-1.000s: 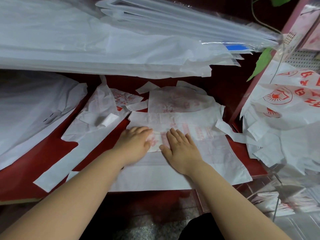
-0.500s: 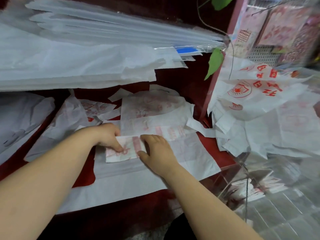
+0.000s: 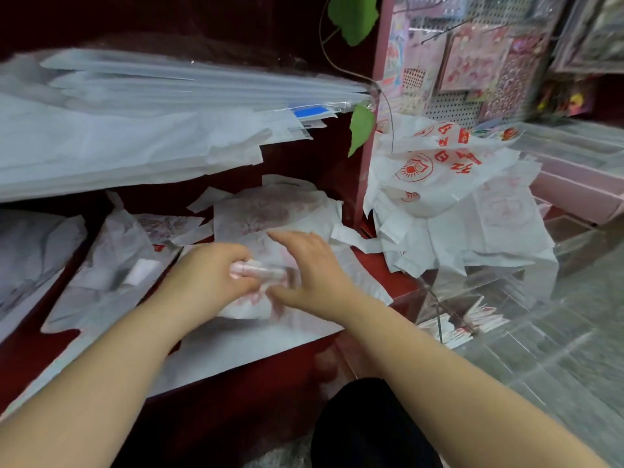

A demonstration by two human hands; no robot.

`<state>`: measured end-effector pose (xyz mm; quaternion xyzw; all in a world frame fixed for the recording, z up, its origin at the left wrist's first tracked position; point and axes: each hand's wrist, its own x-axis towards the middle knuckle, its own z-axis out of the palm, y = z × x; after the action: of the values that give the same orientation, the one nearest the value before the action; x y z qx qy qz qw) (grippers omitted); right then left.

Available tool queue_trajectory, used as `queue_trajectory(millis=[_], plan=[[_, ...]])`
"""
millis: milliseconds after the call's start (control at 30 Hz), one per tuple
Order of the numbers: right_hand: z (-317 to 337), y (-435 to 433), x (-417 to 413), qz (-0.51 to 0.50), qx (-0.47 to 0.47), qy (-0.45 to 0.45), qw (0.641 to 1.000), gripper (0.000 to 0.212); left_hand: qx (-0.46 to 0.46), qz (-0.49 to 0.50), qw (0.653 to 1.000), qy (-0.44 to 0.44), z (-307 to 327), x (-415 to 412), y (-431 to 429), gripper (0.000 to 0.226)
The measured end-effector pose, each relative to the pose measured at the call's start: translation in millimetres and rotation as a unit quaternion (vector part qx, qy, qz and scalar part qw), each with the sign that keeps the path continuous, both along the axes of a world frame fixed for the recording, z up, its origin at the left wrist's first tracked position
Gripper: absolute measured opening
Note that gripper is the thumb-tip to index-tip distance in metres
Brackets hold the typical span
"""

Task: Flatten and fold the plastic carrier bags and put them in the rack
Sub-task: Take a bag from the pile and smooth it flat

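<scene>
A small folded white carrier bag [image 3: 260, 272] with pink-red print sits at the middle of the red shelf [image 3: 385, 276], raised a little off the flat bags below. My left hand [image 3: 206, 282] pinches its left end between curled fingers. My right hand [image 3: 314, 265] is at its right side, fingers fairly straight over it and thumb beneath; motion blur hides the exact contact. Flat white bags [image 3: 250, 339] lie spread under both hands. A loose heap of white bags with red logos [image 3: 449, 184] lies to the right, past the pink post.
A thick stack of large white and clear bags [image 3: 141, 136] fills the shelf above. A pink upright post [image 3: 374, 106] divides the shelf from a pegboard display. A clear acrylic case [image 3: 506, 315] with small booklets stands at the right. Green leaves [image 3: 361, 128] hang by the post.
The folded bag has gone from pressed flat under both hands to lifted and bunched in my left fingers. My view has swung to the right, bringing the loose heap into view.
</scene>
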<state>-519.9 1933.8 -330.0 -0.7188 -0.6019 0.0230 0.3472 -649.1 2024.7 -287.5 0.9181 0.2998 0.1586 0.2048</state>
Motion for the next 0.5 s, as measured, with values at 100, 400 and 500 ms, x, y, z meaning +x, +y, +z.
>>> queue_trajectory(millis=[100,400,500], plan=[[16.5,-30.6,3.7,0.009,-0.058,-0.006,0.998,0.006,-0.062,-0.025,0.995,-0.075,7.3,7.0,-33.4,0.015],[-3.6,-137.0,49.3,-0.090,-0.027,0.230,0.969,0.010,-0.191,-0.101,0.971,-0.107,-21.8,67.9,-107.3,0.017],[-10.2,-178.4,70.4,-0.108,-0.027,0.244,0.963,0.050,-0.131,-0.135,0.981,-0.054,-34.8,102.3,-136.7,0.031]])
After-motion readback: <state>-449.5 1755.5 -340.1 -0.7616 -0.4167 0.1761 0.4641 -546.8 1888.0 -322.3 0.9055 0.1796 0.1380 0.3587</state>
